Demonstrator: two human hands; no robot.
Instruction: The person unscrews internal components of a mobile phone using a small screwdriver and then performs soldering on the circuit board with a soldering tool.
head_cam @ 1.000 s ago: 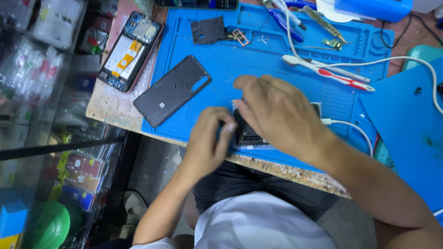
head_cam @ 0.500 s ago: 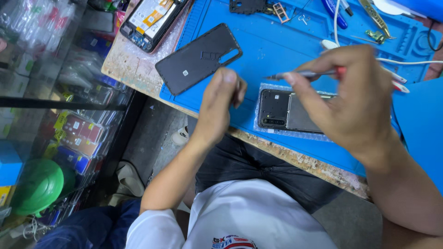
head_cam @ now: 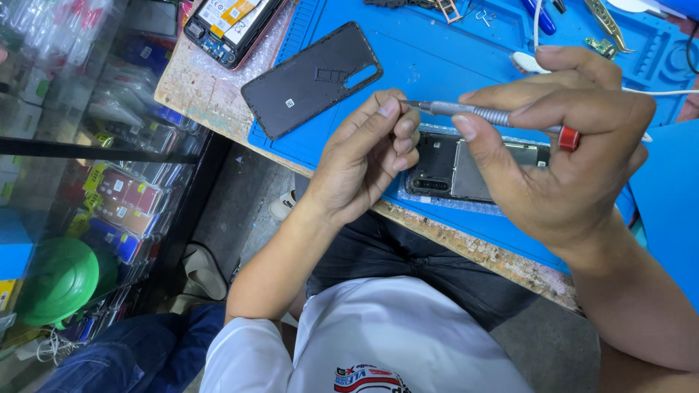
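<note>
screwdriver: slim grey metal shaft with red end cap, lying level above the near edge of the mat, tip pointing left
right hand: we see thumb and fingers pinched around the screwdriver shaft, red cap poking out at its right side
left hand: fingers curled in narrow, index and thumb tips closed at the screwdriver tip; we cannot tell if a screw sits between them
open phone: back off, dark insides and metal plate showing, flat on the mat just under both hands, partly hidden by them
back cover: dark, lying inner side up, left and far of the open phone, apart from it
blue mat: covers the worn bench top
second phone: opened, far left, off the mat
tweezers: far right on the mat
white cable: runs behind our right hand
</note>
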